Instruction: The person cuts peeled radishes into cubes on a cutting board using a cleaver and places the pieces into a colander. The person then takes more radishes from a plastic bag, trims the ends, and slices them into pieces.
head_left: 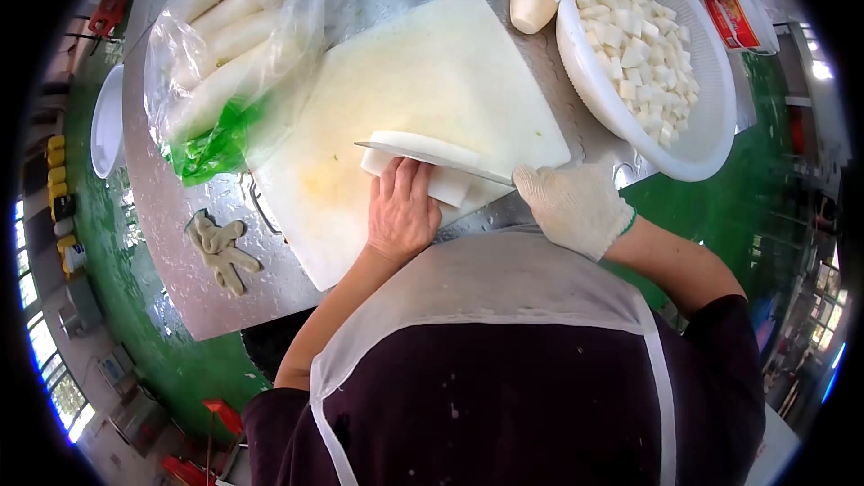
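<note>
Peeled daikon [416,139] is on the white chopping board [387,72], close to the board's near edge, approx. midway btwn its near & right corners. Long axis runs L–R, tilted a bit toward the body at the R end. Knife [454,161] lies almost along that axis, tip past the L end, a near part showing on the body side of the blade; can't tell if it's cut right thru.

L hand [402,216] is nearer, touching: bare, fingers together & bent over the daikon, holding it down just beside the blade. R hand [576,209], in a knit glove [585,193], sits off the daikon's R end by the board's R corner, closed round the knife handle.

Further out on the metal table [270,281]: colander [717,106] w/ white cubes [634,49] at far R, bagged daikons [238,45] far L.
</note>
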A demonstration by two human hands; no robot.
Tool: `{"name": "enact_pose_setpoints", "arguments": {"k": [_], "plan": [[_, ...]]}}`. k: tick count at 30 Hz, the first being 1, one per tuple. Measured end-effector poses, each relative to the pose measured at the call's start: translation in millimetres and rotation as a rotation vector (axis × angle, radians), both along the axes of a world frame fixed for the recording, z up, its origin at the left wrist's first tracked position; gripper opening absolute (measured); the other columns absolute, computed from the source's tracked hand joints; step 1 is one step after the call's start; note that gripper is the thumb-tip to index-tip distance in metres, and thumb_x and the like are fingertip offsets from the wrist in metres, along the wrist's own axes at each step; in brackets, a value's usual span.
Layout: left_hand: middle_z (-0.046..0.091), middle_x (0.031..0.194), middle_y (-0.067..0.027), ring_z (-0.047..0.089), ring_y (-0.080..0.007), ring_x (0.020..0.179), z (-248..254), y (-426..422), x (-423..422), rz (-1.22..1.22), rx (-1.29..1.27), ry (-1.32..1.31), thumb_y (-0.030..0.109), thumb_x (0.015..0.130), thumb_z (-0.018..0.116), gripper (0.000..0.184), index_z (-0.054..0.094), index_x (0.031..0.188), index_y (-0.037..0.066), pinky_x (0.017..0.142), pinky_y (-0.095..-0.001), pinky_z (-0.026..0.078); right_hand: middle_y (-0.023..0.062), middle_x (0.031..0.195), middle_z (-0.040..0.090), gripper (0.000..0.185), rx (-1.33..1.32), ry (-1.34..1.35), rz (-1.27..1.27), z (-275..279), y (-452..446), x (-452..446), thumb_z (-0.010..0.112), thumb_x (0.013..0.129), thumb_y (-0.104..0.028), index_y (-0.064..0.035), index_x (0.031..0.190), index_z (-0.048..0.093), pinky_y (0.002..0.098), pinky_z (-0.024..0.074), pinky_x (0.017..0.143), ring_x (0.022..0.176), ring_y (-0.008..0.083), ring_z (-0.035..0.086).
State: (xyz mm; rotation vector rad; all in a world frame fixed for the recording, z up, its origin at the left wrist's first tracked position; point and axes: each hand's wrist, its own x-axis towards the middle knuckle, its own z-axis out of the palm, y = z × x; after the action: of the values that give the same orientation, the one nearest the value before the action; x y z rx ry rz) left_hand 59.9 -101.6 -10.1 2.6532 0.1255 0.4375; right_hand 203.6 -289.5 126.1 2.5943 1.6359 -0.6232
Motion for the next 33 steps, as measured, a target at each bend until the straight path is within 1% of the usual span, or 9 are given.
{"name": "enact_pose_setpoints", "arguments": {"k": [3,6,8,11,14,15,21,30,33], "plan": [[0.048,0.127,-0.0180,0.044,-0.0360,0.121,-1.4,0.7,1.0,-0.007,-0.011,0.004,0.010,0.073,0.058,0.056,0.050,0.127,-0.002,0.095,-0.0462,0.039,0.0160,0.067,0.063,0.014,-0.154,0.052,-0.002,3.2,12.1,4.0,0.051,0.081,-0.009,-0.0034,0.094,0.050,0.0474,0.0480,0.052,0.060,0.0373,0.064],[0.048,0.127,-0.0179,0.044,-0.0362,0.121,1.2,2.5,4.4,-0.038,-0.080,0.033,0.010,0.073,0.057,0.054,0.052,0.125,-0.002,0.097,-0.0461,0.039,0.0179,0.070,0.065,0.017,-0.118,0.172,-0.036,-21.5,45.9,8.4,0.051,0.083,-0.010,-0.0025,0.098,0.049,0.0468,0.0505,0.055,0.063,0.0373,0.066],[0.049,0.125,-0.0173,0.045,-0.0358,0.119,0.0,0.7,4.7,-0.021,-0.072,-0.019,0.006,0.073,0.056,0.052,0.053,0.124,-0.002,0.098,-0.0454,0.039,0.0192,0.073,0.067,0.019,-0.084,0.107,0.017,-32.1,73.9,1.3,0.051,0.085,-0.011,-0.0014,0.102,0.049,0.0491,0.0517,0.060,0.068,0.0384,0.067],[0.049,0.123,-0.0163,0.047,-0.0350,0.117,4.1,4.8,1.2,-0.031,-0.073,-0.052,0.000,0.073,0.056,0.049,0.054,0.122,-0.002,0.098,-0.0440,0.041,0.0207,0.073,0.065,0.018,-0.019,0.163,-0.039,-30.3,72.1,3.3,0.049,0.089,-0.013,-0.0009,0.101,0.049,0.0516,0.0502,0.063,0.069,0.0404,0.066],[0.050,0.121,-0.0154,0.049,-0.0343,0.115,0.3,7.5,-7.7,-0.046,-0.061,-0.073,-0.005,0.073,0.057,0.047,0.054,0.120,-0.002,0.098,-0.0424,0.043,0.0220,0.073,0.065,0.018,0.053,0.234,-0.195,-43.3,61.4,14.1,0.049,0.091,-0.016,-0.0011,0.101,0.049,0.0535,0.0482,0.063,0.069,0.0417,0.064],[0.050,0.120,-0.0152,0.049,-0.0341,0.114,-1.5,7.7,-9.2,-0.043,-0.050,-0.085,-0.006,0.074,0.057,0.046,0.054,0.119,-0.002,0.097,-0.0419,0.043,0.0209,0.071,0.064,0.018,0.041,0.187,-0.194,-36.8,53.7,14.3,0.050,0.092,-0.019,-0.0020,0.098,0.049,0.0533,0.0471,0.061,0.067,0.0412,0.063],[0.050,0.120,-0.0151,0.049,-0.0344,0.114,-6.0,2.5,-9.7,0.019,-0.049,-0.086,-0.003,0.078,0.060,0.041,0.054,0.118,-0.002,0.098,-0.0414,0.044,0.0173,0.066,0.061,0.014,-0.049,0.087,-0.063,2.2,13.3,-5.4,0.052,0.088,-0.015,-0.0034,0.095,0.049,0.0504,0.0480,0.057,0.063,0.0395,0.063],[0.050,0.120,-0.0171,0.049,-0.0344,0.114,-3.5,4.3,-9.0,-0.007,-0.067,-0.066,-0.002,0.076,0.059,0.042,0.054,0.118,-0.004,0.098,-0.0416,0.044,0.0161,0.065,0.062,0.015,-0.138,0.101,-0.038,3.8,19.3,-8.2,0.053,0.084,-0.013,-0.0037,0.096,0.050,0.0499,0.0498,0.057,0.062,0.0381,0.064],[0.051,0.118,-0.0190,0.049,-0.0359,0.113,-5.1,5.4,-9.3,-0.024,-0.059,-0.086,-0.001,0.075,0.058,0.043,0.055,0.117,-0.006,0.098,-0.0420,0.044,0.0168,0.067,0.063,0.016,-0.083,0.095,-0.071,-7.3,32.5,-16.1,0.052,0.085,-0.012,-0.0026,0.097,0.050,0.0502,0.0509,0.059,0.065,0.0384,0.066]]}}
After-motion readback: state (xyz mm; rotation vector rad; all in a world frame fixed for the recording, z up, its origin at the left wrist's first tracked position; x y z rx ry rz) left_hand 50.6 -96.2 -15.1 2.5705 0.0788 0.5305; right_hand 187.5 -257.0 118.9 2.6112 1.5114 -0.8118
